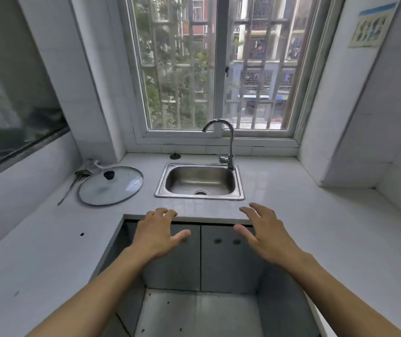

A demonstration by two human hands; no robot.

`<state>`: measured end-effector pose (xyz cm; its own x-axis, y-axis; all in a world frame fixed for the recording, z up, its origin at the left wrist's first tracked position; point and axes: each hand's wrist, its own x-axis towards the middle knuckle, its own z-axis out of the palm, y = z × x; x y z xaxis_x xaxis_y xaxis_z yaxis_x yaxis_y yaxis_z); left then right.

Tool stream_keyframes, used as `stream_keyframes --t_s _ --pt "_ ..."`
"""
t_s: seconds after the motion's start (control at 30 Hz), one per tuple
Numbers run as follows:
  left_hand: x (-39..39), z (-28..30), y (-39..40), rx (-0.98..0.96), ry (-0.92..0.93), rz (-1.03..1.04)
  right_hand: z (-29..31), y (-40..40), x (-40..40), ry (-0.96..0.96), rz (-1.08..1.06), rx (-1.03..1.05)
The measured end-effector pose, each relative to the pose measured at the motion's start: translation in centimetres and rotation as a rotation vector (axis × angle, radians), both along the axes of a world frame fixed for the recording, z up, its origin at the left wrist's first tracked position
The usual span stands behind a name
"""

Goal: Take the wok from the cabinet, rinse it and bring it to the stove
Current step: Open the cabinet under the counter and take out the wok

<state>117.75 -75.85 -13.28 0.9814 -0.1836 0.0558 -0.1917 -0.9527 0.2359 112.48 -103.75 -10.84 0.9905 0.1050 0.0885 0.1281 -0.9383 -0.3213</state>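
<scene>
Below the counter edge, two grey cabinet doors (218, 259) stand closed, with small round finger holes near the seam. My left hand (157, 235) hovers in front of the left door, empty, fingers spread and curled near the counter lip. My right hand (265, 235) hangs open in front of the right door, holding nothing. A small steel sink (160, 183) with a curved chrome faucet (228, 144) sits in the white counter under the window. No wok or stove is in view.
A glass lid (119, 190) with a black knob lies on the counter left of the sink, a metal ladle (78, 176) beside it. A black sink plug (175, 156) rests by the window sill. White counter (328, 227) wraps both sides of me.
</scene>
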Motion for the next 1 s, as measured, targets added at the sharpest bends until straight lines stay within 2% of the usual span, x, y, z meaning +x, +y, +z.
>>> stream_keyframes --t_s 0.17,0.4,0.53,0.73,1.0 --pt "3.8 0.3 0.3 -0.025 -0.011 0.152 -0.5 -0.3 8.6 0.013 0.133 0.004" --pt "8.2 -1.5 3.9 -0.032 0.045 0.348 -1.3 4.4 17.7 0.031 0.34 -0.023" --pt "11.7 -2.5 6.6 -0.043 0.005 0.424 -2.1 8.4 23.3 -0.002 0.4 -0.08" --pt "15.3 -4.1 11.5 -0.22 -0.013 0.609 -1.7 15.6 29.8 0.005 0.563 -0.195" --pt "14.1 -5.7 18.4 -0.222 0.027 0.853 -3.8 26.3 33.2 0.064 0.843 -0.199"
